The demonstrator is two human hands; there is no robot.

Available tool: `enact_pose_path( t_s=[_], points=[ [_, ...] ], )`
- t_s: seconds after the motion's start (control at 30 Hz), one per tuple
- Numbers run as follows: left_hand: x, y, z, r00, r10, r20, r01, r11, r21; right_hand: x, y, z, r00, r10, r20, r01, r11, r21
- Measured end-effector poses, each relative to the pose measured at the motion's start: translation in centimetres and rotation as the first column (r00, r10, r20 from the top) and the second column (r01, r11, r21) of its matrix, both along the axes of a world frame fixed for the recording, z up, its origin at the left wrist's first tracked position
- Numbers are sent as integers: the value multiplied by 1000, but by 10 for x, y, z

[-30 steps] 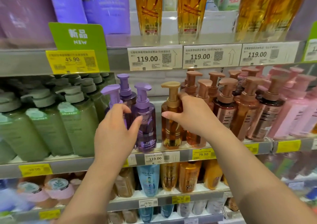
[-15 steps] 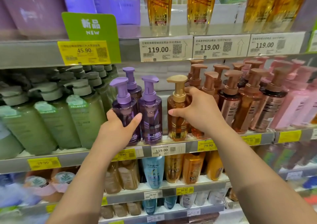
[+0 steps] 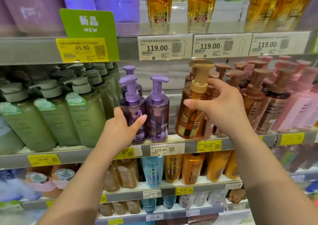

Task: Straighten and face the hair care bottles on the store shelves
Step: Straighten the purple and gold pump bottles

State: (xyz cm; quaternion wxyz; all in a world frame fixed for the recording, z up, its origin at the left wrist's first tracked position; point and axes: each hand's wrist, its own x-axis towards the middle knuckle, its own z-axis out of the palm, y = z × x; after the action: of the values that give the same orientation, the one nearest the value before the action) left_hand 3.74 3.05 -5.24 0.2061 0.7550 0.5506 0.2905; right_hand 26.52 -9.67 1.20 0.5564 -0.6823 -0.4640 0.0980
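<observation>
On the middle shelf (image 3: 185, 147), my left hand (image 3: 120, 130) grips the lower body of a purple pump bottle (image 3: 133, 107) standing at the shelf's front edge. A second purple pump bottle (image 3: 157, 111) stands right beside it, and a third shows behind them. My right hand (image 3: 222, 111) holds an amber bottle with a gold pump (image 3: 192, 107) by its shoulder. That bottle is tilted, its base just above the shelf lip. Brown pump bottles (image 3: 251, 100) crowd the shelf behind my right hand.
Green pump bottles (image 3: 82, 112) fill the shelf to the left, pink ones (image 3: 299, 104) to the right. Tall amber bottles (image 3: 159, 4) and purple packs stand on the shelf above, with a green NEW sign (image 3: 88, 24). Lower shelves hold blue and orange bottles (image 3: 192, 168).
My right hand has pulled the amber gold-pump bottle forward and up, tilting it off the shelf. My left hand keeps its grip on the front purple bottle.
</observation>
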Motion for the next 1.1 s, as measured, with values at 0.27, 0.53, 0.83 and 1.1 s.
enact_pose_path(
  t_s=[0.27,0.53,0.83,1.1],
  points=[
    [18,-1,-1,999,2,-35,-2,1000,24,11,-9,10,997,66,-31,-65,998,25],
    [39,-7,0,999,-29,-39,31,999,35,18,-15,14,988,144,-50,-142,989,41],
    [59,-11,-1,998,-58,-38,59,998,33,16,-18,13,984,162,-74,-159,986,47],
    [30,13,6,983,42,176,-48,999,25,17,-18,10,981,168,-92,-164,985,47]
  ],
)
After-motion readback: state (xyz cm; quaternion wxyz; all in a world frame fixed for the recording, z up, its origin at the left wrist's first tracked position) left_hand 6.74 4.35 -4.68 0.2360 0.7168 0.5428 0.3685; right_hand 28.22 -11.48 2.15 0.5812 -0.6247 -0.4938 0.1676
